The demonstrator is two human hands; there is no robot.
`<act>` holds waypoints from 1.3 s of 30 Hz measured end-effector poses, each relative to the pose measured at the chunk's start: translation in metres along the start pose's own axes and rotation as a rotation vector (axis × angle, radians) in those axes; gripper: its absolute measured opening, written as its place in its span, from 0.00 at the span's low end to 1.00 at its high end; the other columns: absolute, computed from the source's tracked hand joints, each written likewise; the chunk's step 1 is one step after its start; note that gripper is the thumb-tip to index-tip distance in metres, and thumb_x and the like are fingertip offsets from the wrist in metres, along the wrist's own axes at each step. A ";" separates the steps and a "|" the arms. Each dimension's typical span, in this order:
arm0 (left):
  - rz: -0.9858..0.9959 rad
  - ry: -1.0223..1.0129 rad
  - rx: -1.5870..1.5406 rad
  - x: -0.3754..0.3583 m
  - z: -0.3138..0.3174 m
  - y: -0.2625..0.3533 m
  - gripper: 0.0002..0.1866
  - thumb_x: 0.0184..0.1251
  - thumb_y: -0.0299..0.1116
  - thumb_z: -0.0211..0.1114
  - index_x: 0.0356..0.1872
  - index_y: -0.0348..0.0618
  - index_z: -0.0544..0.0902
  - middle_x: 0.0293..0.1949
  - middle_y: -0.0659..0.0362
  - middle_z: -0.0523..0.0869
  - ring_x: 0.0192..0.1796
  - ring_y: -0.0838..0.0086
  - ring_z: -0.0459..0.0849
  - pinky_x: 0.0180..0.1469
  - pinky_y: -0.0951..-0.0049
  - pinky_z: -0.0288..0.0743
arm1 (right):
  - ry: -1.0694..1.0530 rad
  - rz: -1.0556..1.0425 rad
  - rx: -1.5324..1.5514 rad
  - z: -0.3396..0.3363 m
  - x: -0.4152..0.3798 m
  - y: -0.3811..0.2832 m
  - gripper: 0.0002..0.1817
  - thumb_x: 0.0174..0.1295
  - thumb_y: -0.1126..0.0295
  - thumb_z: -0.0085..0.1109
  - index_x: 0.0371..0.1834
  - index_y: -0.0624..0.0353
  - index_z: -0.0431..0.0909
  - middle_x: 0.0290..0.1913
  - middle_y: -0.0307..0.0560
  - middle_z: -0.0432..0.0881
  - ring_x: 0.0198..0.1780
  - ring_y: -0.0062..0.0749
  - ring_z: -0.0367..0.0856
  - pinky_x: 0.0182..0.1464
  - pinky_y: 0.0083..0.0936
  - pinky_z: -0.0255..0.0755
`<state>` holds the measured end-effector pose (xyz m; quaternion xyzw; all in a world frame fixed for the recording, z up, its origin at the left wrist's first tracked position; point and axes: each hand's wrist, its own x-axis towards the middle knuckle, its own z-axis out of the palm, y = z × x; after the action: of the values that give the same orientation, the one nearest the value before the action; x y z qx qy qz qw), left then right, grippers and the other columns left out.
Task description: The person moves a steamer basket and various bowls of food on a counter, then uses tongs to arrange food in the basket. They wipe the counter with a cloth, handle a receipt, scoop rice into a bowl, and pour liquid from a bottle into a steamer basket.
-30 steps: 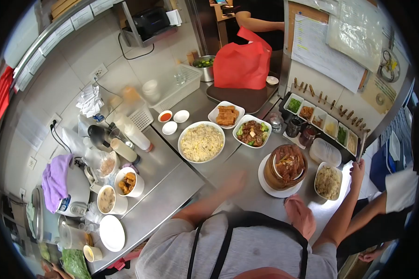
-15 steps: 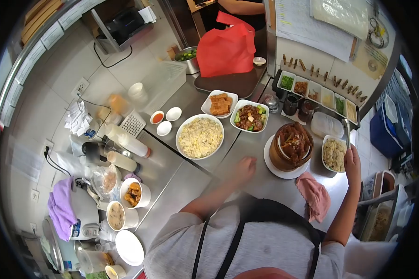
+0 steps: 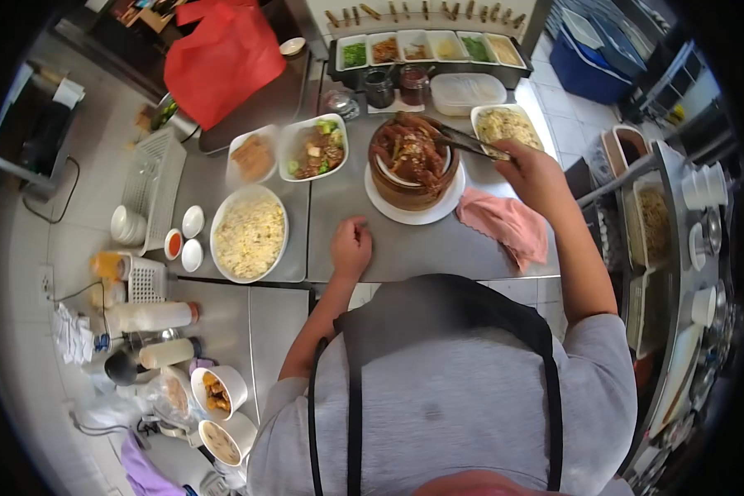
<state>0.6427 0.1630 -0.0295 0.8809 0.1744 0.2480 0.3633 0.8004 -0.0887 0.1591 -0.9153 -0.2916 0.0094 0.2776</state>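
Note:
My right hand (image 3: 527,172) is closed around metal tongs (image 3: 467,140), whose tips reach the dark red meat (image 3: 411,149) in a round wooden steamer (image 3: 413,188). Under the steamer is a white plate (image 3: 378,198). My left hand (image 3: 351,248) rests on the steel counter left of the steamer with its fingers curled; whether it holds anything is hidden. A bowl of fried rice (image 3: 250,234) stands to its left. A smaller rice bowl (image 3: 507,126) sits behind my right hand, and a pink cloth (image 3: 506,225) lies in front of it.
Behind are a meat-and-broccoli dish (image 3: 316,150), a dish of fried pieces (image 3: 255,157), jars (image 3: 379,87) and a topping rack (image 3: 434,66). A red bag (image 3: 223,62) stands back left. Small sauce dishes (image 3: 193,221), bottles (image 3: 157,317) and paper tubs (image 3: 220,391) are left. Shelves (image 3: 661,248) stand right.
The view has turned toward the right. The tongs in my right hand have moved from beside the smaller rice bowl to the meat in the steamer. My left hand has settled on the counter.

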 end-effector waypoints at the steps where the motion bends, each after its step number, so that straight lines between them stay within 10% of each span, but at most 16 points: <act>1: -0.007 -0.001 -0.008 0.000 0.000 -0.001 0.08 0.48 0.26 0.55 0.32 0.43 0.75 0.25 0.56 0.75 0.26 0.65 0.75 0.28 0.69 0.69 | -0.013 -0.027 -0.041 0.003 -0.002 -0.003 0.13 0.50 0.65 0.54 0.39 0.53 0.74 0.30 0.51 0.77 0.32 0.43 0.76 0.34 0.32 0.69; 16: -0.028 0.012 -0.071 -0.001 0.001 -0.003 0.09 0.48 0.27 0.55 0.33 0.41 0.75 0.25 0.57 0.76 0.26 0.68 0.75 0.29 0.72 0.69 | -0.065 -0.167 -0.561 0.022 -0.007 -0.021 0.04 0.51 0.66 0.50 0.28 0.51 0.72 0.24 0.41 0.74 0.29 0.33 0.77 0.29 0.27 0.70; 26: -0.007 -0.002 -0.030 -0.002 0.001 -0.005 0.09 0.47 0.27 0.55 0.32 0.40 0.75 0.25 0.57 0.75 0.27 0.66 0.75 0.31 0.69 0.69 | -0.357 0.135 0.113 0.004 -0.019 0.017 0.11 0.55 0.64 0.47 0.31 0.58 0.76 0.28 0.52 0.77 0.31 0.41 0.75 0.35 0.29 0.67; 39: 0.002 -0.004 -0.064 -0.001 -0.002 -0.001 0.08 0.46 0.27 0.56 0.32 0.41 0.75 0.25 0.57 0.76 0.27 0.67 0.76 0.31 0.70 0.69 | -0.461 0.097 0.020 0.007 0.000 0.021 0.12 0.56 0.62 0.47 0.30 0.59 0.75 0.24 0.48 0.75 0.29 0.33 0.73 0.33 0.27 0.66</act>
<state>0.6405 0.1642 -0.0292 0.8694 0.1649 0.2522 0.3915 0.8100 -0.0998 0.1427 -0.8991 -0.3028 0.2345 0.2119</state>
